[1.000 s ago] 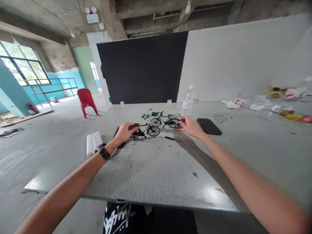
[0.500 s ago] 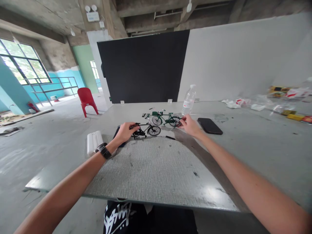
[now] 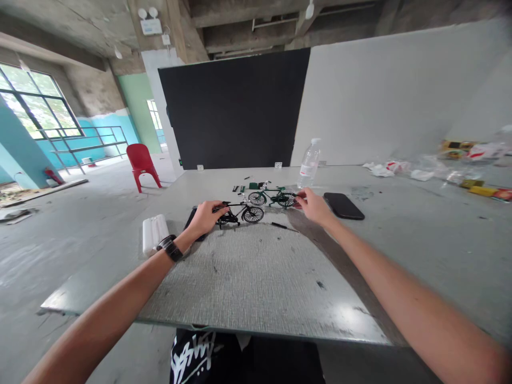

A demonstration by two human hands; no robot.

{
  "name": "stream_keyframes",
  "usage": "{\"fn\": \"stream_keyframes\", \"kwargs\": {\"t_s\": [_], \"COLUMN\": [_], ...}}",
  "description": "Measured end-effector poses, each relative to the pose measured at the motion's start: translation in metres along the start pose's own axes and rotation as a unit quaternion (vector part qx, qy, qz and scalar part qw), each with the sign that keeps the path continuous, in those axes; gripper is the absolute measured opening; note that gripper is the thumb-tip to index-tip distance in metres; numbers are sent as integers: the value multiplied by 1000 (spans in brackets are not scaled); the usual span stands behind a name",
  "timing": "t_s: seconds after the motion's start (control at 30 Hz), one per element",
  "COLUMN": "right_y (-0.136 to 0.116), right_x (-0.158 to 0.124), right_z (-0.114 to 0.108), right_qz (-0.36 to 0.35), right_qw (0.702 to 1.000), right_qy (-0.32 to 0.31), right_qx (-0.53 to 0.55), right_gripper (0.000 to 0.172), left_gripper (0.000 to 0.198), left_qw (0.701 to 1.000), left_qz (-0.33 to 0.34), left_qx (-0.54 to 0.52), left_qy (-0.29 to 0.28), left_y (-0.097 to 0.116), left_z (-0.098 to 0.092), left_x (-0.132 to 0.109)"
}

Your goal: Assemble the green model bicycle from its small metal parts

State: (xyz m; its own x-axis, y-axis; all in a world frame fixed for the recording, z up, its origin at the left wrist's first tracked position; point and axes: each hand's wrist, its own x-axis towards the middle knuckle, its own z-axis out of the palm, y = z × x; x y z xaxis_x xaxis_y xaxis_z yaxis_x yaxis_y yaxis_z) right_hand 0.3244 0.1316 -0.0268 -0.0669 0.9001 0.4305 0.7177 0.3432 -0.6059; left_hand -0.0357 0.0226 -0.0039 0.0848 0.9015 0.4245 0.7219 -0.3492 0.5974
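Observation:
Two small model bicycles stand upright on the grey table (image 3: 256,282). The black model bicycle (image 3: 253,214) is the nearer one, its front wheel pointing right. My left hand (image 3: 208,214) is closed on its rear part, hiding most of the back wheel. Behind it and to the right stands the green model bicycle (image 3: 272,194), facing left. Its rear wheel is pinched in the fingertips of my right hand (image 3: 311,205). A thin dark screwdriver-like tool (image 3: 279,225) lies on the table in front of the green bicycle.
Small dark green parts (image 3: 239,189) lie behind the bicycles. A clear bottle (image 3: 309,164) and a black phone (image 3: 344,206) are at the right. A white package (image 3: 155,233) sits by my left forearm. Plastic bags and packets (image 3: 428,169) lie far right. A black panel (image 3: 236,112) stands behind.
The green bicycle has shifted very slightly left along with my right hand. My left hand and the black bicycle look the same.

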Motion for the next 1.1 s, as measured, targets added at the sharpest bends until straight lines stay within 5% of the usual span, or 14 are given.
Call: {"fn": "stream_keyframes", "kwargs": {"t_s": [1.1], "right_y": [15], "right_x": [4], "right_z": [3], "right_qz": [24], "right_qw": [993], "right_qy": [1], "right_qx": [115], "right_gripper": [13], "left_gripper": [36], "left_qw": [1000], "left_qz": [3], "left_qx": [12], "left_qy": [-1], "left_y": [0], "left_z": [0], "left_x": [-1]}}
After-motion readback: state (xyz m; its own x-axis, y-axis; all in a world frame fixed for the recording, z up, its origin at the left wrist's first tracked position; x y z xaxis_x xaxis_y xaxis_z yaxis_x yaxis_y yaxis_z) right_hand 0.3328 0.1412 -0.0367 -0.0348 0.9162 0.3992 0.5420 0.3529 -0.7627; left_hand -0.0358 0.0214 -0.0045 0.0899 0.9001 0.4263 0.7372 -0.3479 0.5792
